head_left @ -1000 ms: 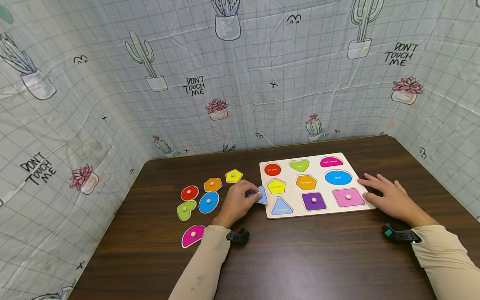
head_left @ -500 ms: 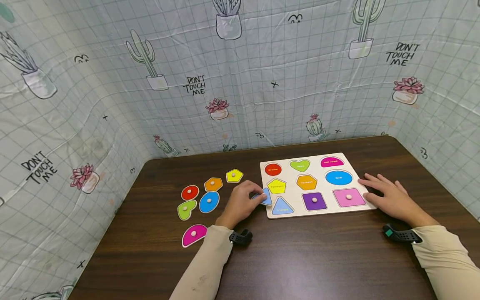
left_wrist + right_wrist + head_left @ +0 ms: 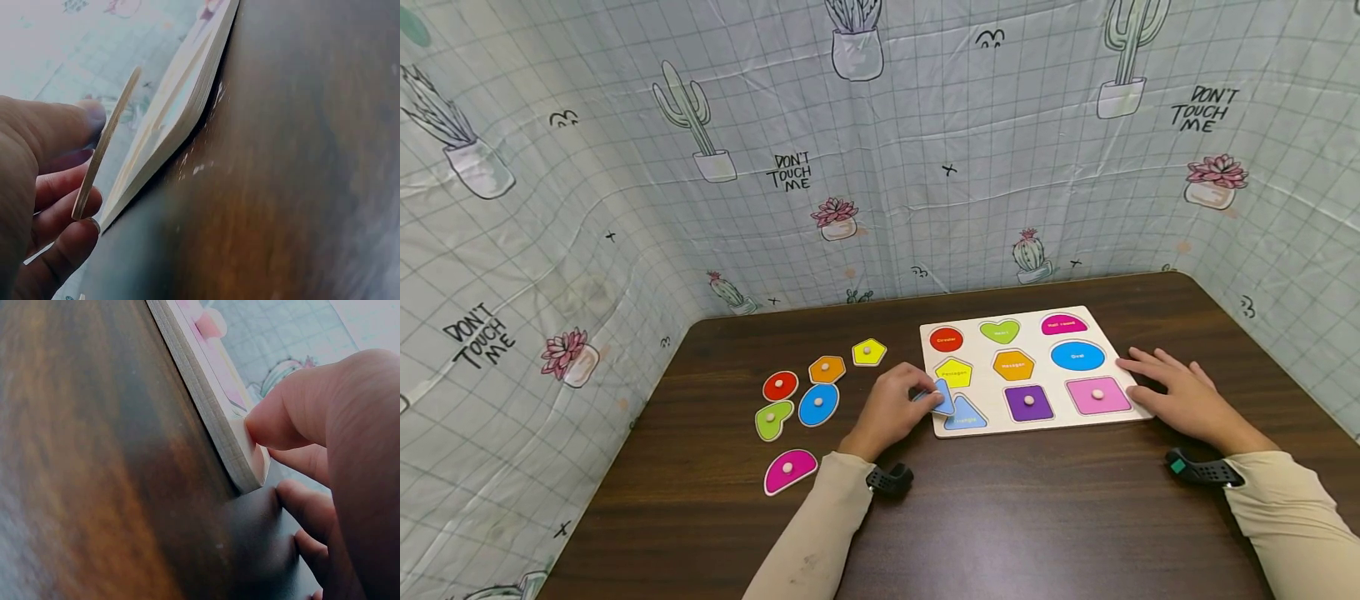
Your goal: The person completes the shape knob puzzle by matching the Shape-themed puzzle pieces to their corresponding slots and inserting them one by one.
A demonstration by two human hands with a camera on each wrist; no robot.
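My left hand [image 3: 892, 410] pinches a light blue triangle puzzle piece [image 3: 945, 398] over the left part of the white puzzle board [image 3: 985, 392]. In the head view the piece overlaps the printed triangle spot [image 3: 967, 414]. Seen edge-on in the left wrist view, the wooden piece [image 3: 106, 144] is tilted and apart from the board [image 3: 181, 128]. At the board's right edge rests my right hand [image 3: 1176, 396], fingers spread. Its thumb [image 3: 275, 428] touches the board's corner in the right wrist view. A purple square [image 3: 1028, 402] and a pink rectangle [image 3: 1097, 395], both knobbed, sit in the board.
Left of the board lie knobbed pieces: red circle [image 3: 780, 386], orange hexagon [image 3: 827, 369], yellow pentagon [image 3: 868, 352], blue oval [image 3: 818, 405], green heart [image 3: 773, 420] and magenta half round [image 3: 790, 472]. A patterned cloth [image 3: 917, 217] hangs behind the brown table [image 3: 1000, 517].
My left hand has moved right with the triangle piece, from the board's left edge to over the printed triangle. The right hand has stayed in place.
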